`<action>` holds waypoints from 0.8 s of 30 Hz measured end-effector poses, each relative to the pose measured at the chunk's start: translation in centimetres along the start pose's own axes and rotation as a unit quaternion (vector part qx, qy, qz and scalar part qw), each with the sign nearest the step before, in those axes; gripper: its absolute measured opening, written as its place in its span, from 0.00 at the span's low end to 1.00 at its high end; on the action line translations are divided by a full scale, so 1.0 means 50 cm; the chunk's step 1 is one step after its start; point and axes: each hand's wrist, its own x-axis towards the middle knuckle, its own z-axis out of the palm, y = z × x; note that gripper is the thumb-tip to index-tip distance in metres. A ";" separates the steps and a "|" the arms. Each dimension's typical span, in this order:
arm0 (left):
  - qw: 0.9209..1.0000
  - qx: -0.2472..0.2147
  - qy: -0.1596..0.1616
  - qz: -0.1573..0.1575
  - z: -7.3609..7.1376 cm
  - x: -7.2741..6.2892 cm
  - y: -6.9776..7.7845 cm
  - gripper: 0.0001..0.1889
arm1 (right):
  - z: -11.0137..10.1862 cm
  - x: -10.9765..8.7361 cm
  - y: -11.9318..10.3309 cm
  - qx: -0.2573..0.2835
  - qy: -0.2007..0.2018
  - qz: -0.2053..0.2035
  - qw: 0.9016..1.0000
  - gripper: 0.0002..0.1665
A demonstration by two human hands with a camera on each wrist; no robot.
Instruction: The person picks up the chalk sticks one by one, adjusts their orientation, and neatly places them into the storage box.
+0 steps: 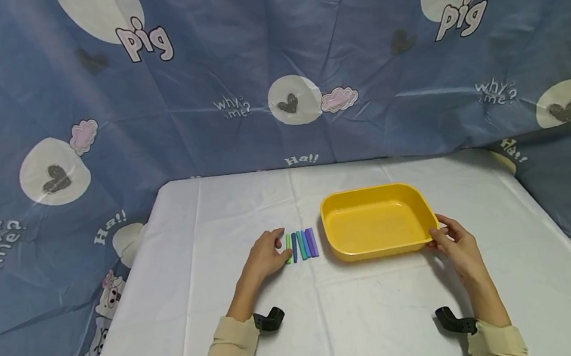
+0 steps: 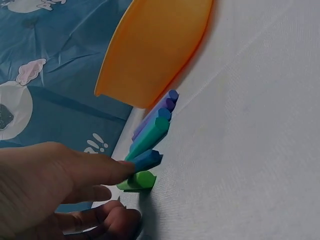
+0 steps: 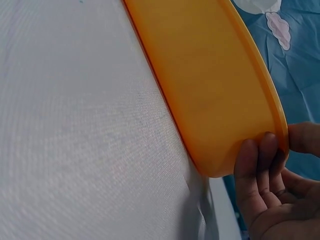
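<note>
At four o'clock on the yellow tray (image 1: 378, 226), the right hand (image 1: 459, 248) grips; the left hand (image 1: 264, 254), loose-fingered, should handle sticks (image 1: 301, 245) gently.

Yellow tray (image 2: 156, 52) cropped by left wrist view's top, dark blue stick (image 2: 149, 160) partly hidden behind left grip (image 2: 52, 177)

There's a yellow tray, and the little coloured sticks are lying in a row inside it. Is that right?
Not quite. There is a yellow tray, and the little coloured sticks do lie in a row, but they aren't inside it. The head view shows them on the white cloth, to the left of the tray.
</note>
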 end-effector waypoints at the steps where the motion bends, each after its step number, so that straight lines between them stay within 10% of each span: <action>1: 1.000 0.002 -0.004 0.004 -0.001 0.001 0.000 0.28 | 0.000 0.001 0.000 0.001 0.000 0.000 1.000 0.35; 14: 0.999 0.016 -0.034 0.019 -0.002 0.017 -0.004 0.24 | -0.004 0.001 0.011 0.005 -0.006 -0.013 1.000 0.36; 24: 0.998 -0.054 0.027 0.008 0.006 -0.006 -0.007 0.26 | -0.003 0.002 0.008 -0.006 -0.005 -0.007 1.000 0.36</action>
